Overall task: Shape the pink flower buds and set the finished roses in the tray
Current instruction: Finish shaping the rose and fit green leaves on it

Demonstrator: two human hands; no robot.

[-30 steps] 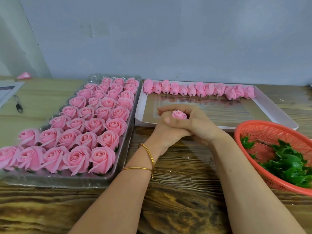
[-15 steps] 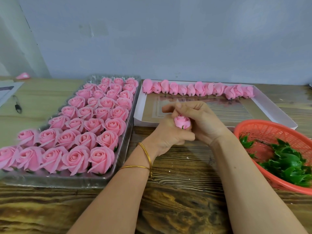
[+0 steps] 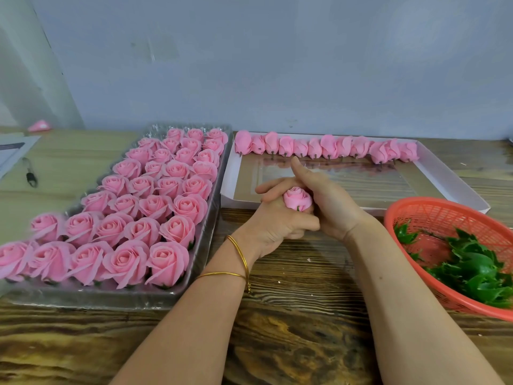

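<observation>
Holding the bud (image 3: 297, 198) over the table, you have your left hand (image 3: 273, 227) curled round its base and your right hand (image 3: 331, 207) wrapped about its side, thumb raised. It stands bloom up, stem end down. The tray (image 3: 91, 297) of finished roses (image 3: 155, 204) lies just left, nearer your left hand, which looks best placed to carry the bud across.

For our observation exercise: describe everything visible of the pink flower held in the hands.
The flower is a small pink bud, its soft matte petals wound in a spiral, with a speck of green at its base. It stands upright, top tilted toward the camera. The left hand grips it from below; the right hand holds its right side.
</observation>
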